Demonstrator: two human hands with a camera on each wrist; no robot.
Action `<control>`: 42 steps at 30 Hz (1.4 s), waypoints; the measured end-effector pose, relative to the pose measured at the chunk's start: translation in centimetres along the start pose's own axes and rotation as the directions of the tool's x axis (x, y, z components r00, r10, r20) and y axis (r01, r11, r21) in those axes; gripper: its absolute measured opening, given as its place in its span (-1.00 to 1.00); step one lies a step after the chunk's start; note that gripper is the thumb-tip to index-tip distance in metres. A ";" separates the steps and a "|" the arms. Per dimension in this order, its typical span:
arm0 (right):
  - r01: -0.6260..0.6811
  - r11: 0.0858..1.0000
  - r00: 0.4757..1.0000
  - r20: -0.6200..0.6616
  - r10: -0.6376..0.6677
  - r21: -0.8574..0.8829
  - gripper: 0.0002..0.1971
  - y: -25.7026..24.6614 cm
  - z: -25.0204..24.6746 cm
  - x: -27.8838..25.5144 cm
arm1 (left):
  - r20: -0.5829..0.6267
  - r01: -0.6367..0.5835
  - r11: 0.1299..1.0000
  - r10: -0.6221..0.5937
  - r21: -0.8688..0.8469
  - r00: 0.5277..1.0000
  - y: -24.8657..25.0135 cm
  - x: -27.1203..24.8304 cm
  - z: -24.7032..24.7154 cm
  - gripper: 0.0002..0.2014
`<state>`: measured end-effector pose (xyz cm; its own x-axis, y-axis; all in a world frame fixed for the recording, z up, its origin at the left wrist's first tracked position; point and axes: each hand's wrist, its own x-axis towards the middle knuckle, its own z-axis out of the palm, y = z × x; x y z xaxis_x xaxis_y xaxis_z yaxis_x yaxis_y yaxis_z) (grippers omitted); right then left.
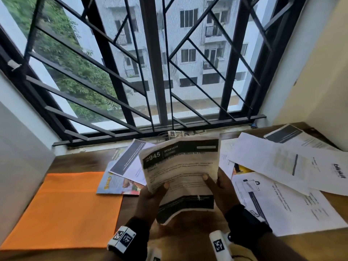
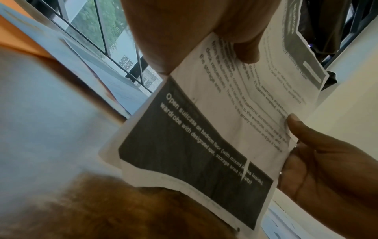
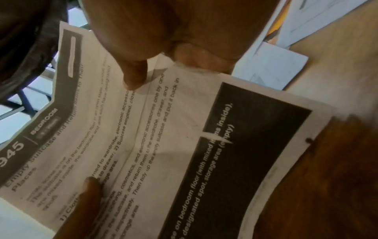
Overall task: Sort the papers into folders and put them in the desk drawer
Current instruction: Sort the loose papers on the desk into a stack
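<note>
A barred window (image 1: pixel 150 63) fills the far side, with the wooden desk (image 1: pixel 79 161) running below its sill. On the desk's left lies an orange folder (image 1: pixel 66 210), flat and closed. Right of the hands spreads a loose pile of white papers (image 1: pixel 282 176), overlapping one another; a second, smaller cluster (image 1: pixel 130 166) with a colourful leaflet sits between the folder and the window, its near edge touching the folder's far corner.

Above the desk's middle, a creased sheet (image 1: pixel 180 172) with black header and footer bands, numbered 2945, is held up off the surface. The left hand (image 1: pixel 150 198) grips its left edge, thumb on the printed face and fingers curled behind. The right hand (image 1: pixel 218 187) pinches the right edge in the same manner, thumb (image 3: pixel 132 76) pressed on the text. A small tear (image 2: pixel 246 168) cuts into the footer band. Each wrist carries a black strap with a white marker block (image 1: pixel 123 238).
</note>
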<state>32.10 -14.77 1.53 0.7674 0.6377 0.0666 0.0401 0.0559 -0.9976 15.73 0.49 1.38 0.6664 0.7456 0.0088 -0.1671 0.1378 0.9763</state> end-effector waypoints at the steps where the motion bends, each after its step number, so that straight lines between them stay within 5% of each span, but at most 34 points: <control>1: -0.015 1.000 1.000 0.012 0.015 0.008 -0.75 0.3 -0.2 0.0 | 0.002 0.000 1.000 0.000 -0.009 1.000 -0.2 0.0 0.1 -0.82; 8: -0.064 0.986 0.998 0.015 0.067 -0.156 -0.73 1.8 -2.2 0.6 | 0.017 0.013 0.997 -0.014 0.079 1.000 -0.4 1.7 0.6 -0.86; 11: -0.010 0.969 0.999 -0.035 0.001 -0.248 -0.73 1.9 -3.5 0.9 | 0.119 -0.009 0.984 -0.013 0.179 0.993 -0.4 3.2 0.6 -0.92; 14: -0.066 0.959 0.993 -0.113 0.035 -0.275 -0.85 2.3 -5.2 0.8 | 0.244 0.074 0.935 -0.165 0.346 0.956 -0.7 4.9 -0.2 -0.83; 17: -0.149 0.945 0.966 -0.247 0.077 -0.290 -0.86 3.7 -6.9 0.1 | 0.190 0.164 0.874 -0.277 0.458 0.942 -1.3 6.3 -2.1 -0.92; 20: -0.255 0.936 0.919 -0.361 0.158 -0.242 -0.75 6.0 -8.6 -1.1 | 0.205 -0.068 0.617 -0.155 0.784 0.966 -2.0 7.6 -5.3 -0.96; 23: -0.344 0.902 0.887 -0.407 0.221 -0.261 -0.69 7.7 -9.4 -2.5 | 0.267 -0.200 0.364 -0.143 0.910 0.953 -1.6 9.0 -7.8 -0.84; 28: -0.367 0.882 0.864 -0.461 0.205 -0.297 -0.69 7.4 -8.2 -4.9 | 0.326 -0.358 -0.020 -0.370 0.933 0.870 -1.4 11.3 -8.1 -0.16; 34: -0.397 0.878 0.834 -0.505 0.223 -0.269 -0.74 7.3 -7.5 -7.0 | 0.360 -0.494 -0.169 -0.495 0.853 0.791 -2.6 11.9 -7.9 -0.15; 42: -0.412 0.858 0.822 -0.532 0.205 -0.307 -0.74 8.5 -7.2 -7.8 | 0.492 -0.628 -0.255 -0.438 0.735 0.753 -2.3 12.9 -7.8 -0.31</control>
<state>31.05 -24.84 -7.58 0.9791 0.1273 -0.1585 -0.0853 -0.4506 -0.8887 19.01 14.87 -2.47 0.9321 0.1803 -0.3142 0.1580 -0.9828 -0.0953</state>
